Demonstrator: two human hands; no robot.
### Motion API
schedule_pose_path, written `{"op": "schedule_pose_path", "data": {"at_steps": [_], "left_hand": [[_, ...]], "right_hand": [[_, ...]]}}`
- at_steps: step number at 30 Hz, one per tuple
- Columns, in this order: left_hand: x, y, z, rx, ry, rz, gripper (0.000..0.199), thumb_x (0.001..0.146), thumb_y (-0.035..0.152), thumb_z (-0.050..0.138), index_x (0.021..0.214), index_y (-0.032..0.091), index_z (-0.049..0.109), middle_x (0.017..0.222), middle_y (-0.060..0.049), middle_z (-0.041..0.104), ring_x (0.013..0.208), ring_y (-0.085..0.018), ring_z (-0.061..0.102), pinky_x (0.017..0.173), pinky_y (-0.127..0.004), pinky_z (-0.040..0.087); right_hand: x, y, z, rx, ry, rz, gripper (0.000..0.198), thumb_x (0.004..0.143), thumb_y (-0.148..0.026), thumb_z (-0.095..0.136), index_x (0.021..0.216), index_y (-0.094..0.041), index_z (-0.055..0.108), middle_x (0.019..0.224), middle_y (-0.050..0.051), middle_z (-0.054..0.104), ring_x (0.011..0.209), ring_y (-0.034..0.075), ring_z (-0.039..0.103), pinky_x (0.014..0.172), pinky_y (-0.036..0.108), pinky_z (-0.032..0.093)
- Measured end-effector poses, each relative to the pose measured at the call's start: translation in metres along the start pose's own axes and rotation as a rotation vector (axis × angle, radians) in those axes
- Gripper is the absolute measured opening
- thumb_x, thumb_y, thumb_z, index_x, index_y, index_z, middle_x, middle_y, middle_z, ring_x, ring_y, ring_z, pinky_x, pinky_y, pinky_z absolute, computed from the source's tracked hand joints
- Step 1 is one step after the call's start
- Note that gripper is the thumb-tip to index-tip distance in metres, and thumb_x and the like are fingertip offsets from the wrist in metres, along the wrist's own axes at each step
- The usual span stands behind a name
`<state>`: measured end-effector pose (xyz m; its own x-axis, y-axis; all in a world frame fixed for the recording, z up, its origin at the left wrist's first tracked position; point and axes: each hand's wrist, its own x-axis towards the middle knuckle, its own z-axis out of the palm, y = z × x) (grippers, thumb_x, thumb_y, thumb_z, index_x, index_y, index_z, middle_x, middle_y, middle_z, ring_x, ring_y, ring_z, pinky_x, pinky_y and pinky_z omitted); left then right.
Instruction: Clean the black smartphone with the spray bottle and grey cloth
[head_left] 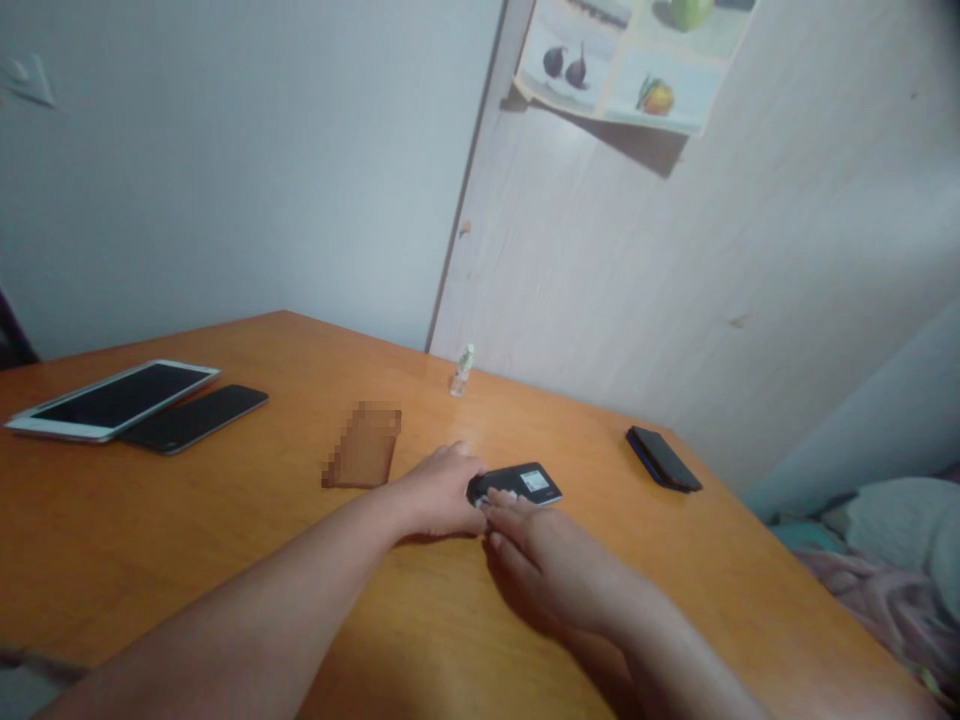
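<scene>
A flat black slab point(510, 482) like a phone or power bank lies on the wooden table, with a white label on its upper face. Around its left end curl the fingers of my left hand point(442, 492), closed on it. My right hand point(536, 535) meets the left at the slab's near left corner, fingers together and bent inward. Whatever is between the right fingertips is hidden; a small whitish bit shows beside them. Just left of my left hand lies a flat brown piece point(365, 450), partly blurred out.
On the wooden table point(420, 610), a white tablet point(124, 400) and a black phone point(196, 418) lie at left. A small clear bottle point(462, 371) stands near the back edge. A dark wallet-like item point(663, 460) lies at right. Bedding point(900, 540) sits beyond the right edge.
</scene>
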<state>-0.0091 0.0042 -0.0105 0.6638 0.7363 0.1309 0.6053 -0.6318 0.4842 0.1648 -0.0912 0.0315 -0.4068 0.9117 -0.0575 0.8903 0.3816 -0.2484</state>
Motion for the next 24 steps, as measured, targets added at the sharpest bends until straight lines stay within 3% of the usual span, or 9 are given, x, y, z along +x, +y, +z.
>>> {"op": "schedule_pose_path", "data": {"at_steps": [7,13,15,19,21,24], "left_hand": [[0.000,0.001,0.000,0.010,-0.008,-0.002,0.039,0.062,0.043,0.071,0.095,0.024,0.070,0.095,-0.006,0.058,0.089,-0.024,0.061,0.073,-0.030,0.050],[0.002,-0.003,0.005,0.010,0.028,-0.040,0.051,0.062,0.044,0.071,0.106,0.023,0.062,0.108,-0.008,0.061,0.101,-0.028,0.060,0.083,-0.033,0.050],[0.002,-0.004,0.007,-0.011,0.040,-0.051,0.060,0.059,0.042,0.073,0.114,0.023,0.058,0.116,-0.009,0.061,0.107,-0.029,0.059,0.089,-0.034,0.049],[0.003,-0.007,0.010,-0.043,0.054,-0.046,0.075,0.057,0.042,0.074,0.125,0.021,0.052,0.126,-0.011,0.058,0.114,-0.031,0.057,0.095,-0.036,0.048],[0.003,-0.008,0.011,-0.050,0.063,-0.042,0.081,0.057,0.042,0.074,0.131,0.020,0.048,0.129,-0.013,0.057,0.117,-0.032,0.056,0.097,-0.038,0.048],[0.003,-0.009,0.012,-0.057,0.064,-0.043,0.082,0.061,0.044,0.070,0.135,0.017,0.044,0.134,-0.015,0.055,0.121,-0.033,0.055,0.099,-0.039,0.047]], "right_hand": [[0.011,0.032,0.002,-0.099,0.084,0.325,0.046,0.098,-0.029,0.037,0.135,-0.011,0.058,0.144,0.015,0.052,0.131,0.029,0.051,0.109,0.042,0.040],[0.010,0.014,0.010,0.063,0.061,-0.007,0.050,0.102,-0.041,0.030,0.137,-0.018,0.057,0.146,0.009,0.051,0.137,0.021,0.044,0.114,0.036,0.034],[0.011,0.022,0.010,0.077,0.083,0.040,0.050,0.103,-0.042,0.029,0.134,-0.018,0.059,0.144,0.009,0.053,0.136,0.021,0.046,0.114,0.036,0.034],[0.016,0.041,0.010,0.006,0.145,0.272,0.051,0.102,-0.042,0.028,0.128,-0.014,0.063,0.141,0.013,0.056,0.132,0.025,0.051,0.112,0.040,0.035],[0.016,0.037,0.012,0.009,0.142,0.232,0.052,0.102,-0.043,0.029,0.129,-0.014,0.062,0.142,0.013,0.055,0.134,0.025,0.048,0.114,0.040,0.034],[0.016,0.020,0.016,0.092,0.107,0.013,0.051,0.103,-0.043,0.027,0.136,-0.019,0.057,0.147,0.008,0.051,0.138,0.021,0.043,0.116,0.037,0.030]]}}
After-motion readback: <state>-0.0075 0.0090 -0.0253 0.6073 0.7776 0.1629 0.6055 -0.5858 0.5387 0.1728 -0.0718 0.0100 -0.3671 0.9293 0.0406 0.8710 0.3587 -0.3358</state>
